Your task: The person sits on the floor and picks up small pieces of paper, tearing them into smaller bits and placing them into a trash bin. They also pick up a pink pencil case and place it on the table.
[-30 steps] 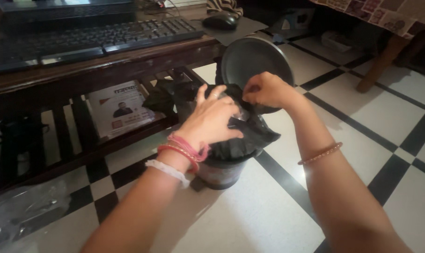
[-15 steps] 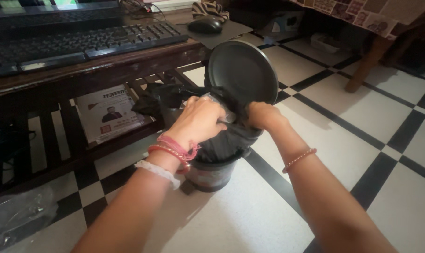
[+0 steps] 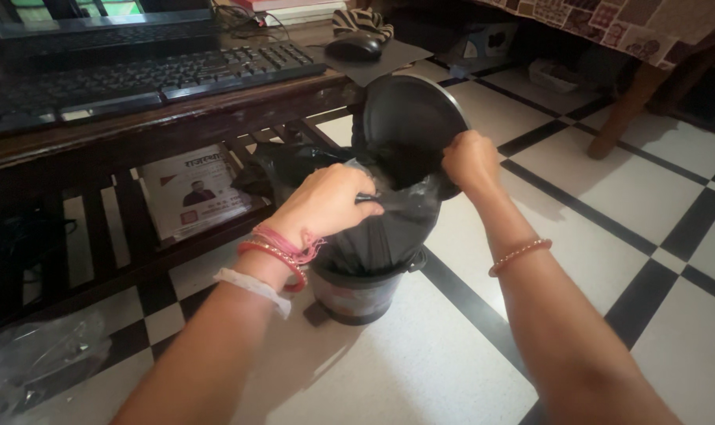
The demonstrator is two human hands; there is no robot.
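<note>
A small round bin (image 3: 363, 293) stands on the checkered floor, its dark lid (image 3: 409, 110) tipped up behind it. A black plastic bag (image 3: 389, 224) rises out of the bin. My left hand (image 3: 326, 201) grips the bag's top edge on the left side. My right hand (image 3: 469, 160) pinches the bag's top on the right, just in front of the lid. The bag's mouth is stretched between the two hands. Bangles sit on both wrists.
A dark wooden table (image 3: 161, 118) with a keyboard (image 3: 145, 75) and mouse (image 3: 356, 47) stands at the left, close to the bin. A paper (image 3: 196, 189) lies on its lower shelf. A clear plastic bag (image 3: 38, 362) lies bottom left. A table leg (image 3: 621, 118) is far right.
Both hands have lifted the bag's top higher out of the bin and pulled apart, the right hand moving up and right toward the lid.
</note>
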